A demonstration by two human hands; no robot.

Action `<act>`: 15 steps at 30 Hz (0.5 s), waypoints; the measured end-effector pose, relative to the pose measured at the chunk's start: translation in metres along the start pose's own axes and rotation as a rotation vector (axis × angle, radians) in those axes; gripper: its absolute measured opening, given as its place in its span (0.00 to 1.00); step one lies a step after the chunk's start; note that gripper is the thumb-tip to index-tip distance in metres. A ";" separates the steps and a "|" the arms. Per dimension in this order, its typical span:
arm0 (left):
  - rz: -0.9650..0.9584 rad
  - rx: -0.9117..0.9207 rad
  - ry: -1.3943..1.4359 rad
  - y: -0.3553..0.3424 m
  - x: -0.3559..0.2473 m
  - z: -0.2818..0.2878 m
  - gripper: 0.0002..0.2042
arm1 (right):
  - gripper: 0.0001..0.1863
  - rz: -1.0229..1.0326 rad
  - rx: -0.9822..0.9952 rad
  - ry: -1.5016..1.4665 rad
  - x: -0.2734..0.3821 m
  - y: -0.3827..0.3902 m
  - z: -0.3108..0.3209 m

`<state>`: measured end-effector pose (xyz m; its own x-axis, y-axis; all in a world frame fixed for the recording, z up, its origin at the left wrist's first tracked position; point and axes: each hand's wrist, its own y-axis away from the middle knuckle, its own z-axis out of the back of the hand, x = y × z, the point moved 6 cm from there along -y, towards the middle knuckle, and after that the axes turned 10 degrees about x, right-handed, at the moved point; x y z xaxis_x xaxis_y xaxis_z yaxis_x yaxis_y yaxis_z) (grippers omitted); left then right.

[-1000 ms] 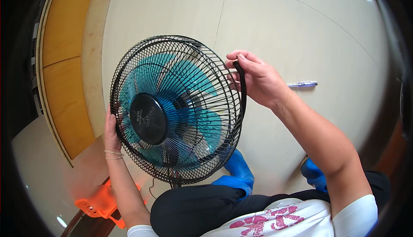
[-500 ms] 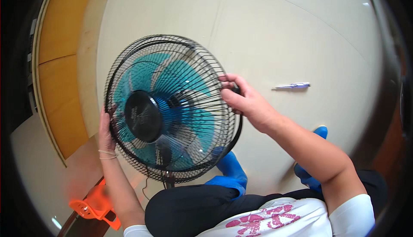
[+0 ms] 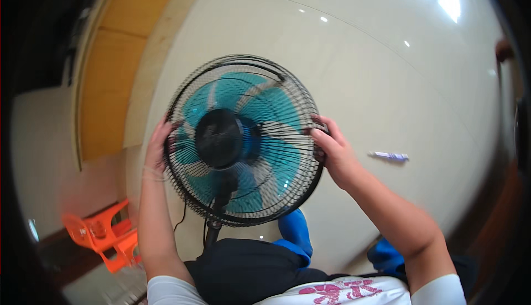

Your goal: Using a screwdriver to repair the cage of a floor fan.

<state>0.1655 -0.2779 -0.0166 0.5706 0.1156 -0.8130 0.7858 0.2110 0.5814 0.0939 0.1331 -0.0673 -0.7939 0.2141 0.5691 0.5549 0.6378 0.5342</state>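
A standing fan (image 3: 243, 139) with a black wire cage, teal blades and a black motor hub faces away from me, seen from behind and above. My left hand (image 3: 157, 144) grips the cage rim on its left side. My right hand (image 3: 332, 150) grips the rim on the right, fingers curled over the wires. The fan's black pole (image 3: 213, 230) runs down toward my lap, with a thin black cord beside it.
A small white and blue pen-like object (image 3: 390, 155) lies on the glossy cream tiled floor to the right. Orange plastic stools (image 3: 105, 236) stand at lower left. A wooden panel (image 3: 116, 72) lines the left. My blue shoes (image 3: 296, 233) rest below the fan.
My right hand slid down the cage rim from the upper right to the middle right. The fan now faces more squarely away, and the view shifted right.
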 end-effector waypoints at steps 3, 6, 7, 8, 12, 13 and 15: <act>-0.046 -0.039 0.159 -0.001 0.001 0.011 0.28 | 0.32 0.003 0.031 0.006 -0.005 -0.026 -0.012; -0.054 -0.075 0.177 0.002 0.007 0.036 0.28 | 0.31 0.001 0.075 0.020 -0.012 -0.053 -0.028; -0.052 -0.076 0.181 0.001 0.007 0.046 0.27 | 0.31 0.000 0.079 0.028 -0.013 -0.063 -0.032; -0.077 -0.114 0.198 -0.001 0.010 0.054 0.27 | 0.31 0.004 0.111 0.038 -0.013 -0.073 -0.037; -0.071 -0.162 0.256 -0.005 0.023 0.081 0.28 | 0.24 0.012 0.194 0.098 -0.014 -0.102 -0.052; -0.054 -0.184 0.269 -0.003 0.025 0.088 0.28 | 0.24 0.012 0.212 0.104 -0.015 -0.109 -0.056; -0.046 -0.210 0.291 -0.001 0.021 0.094 0.29 | 0.23 0.008 0.229 0.134 -0.013 -0.122 -0.066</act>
<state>0.1992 -0.3669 -0.0318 0.4207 0.3663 -0.8300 0.7254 0.4135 0.5502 0.0529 0.0040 -0.0990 -0.7415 0.1297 0.6583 0.4782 0.7904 0.3828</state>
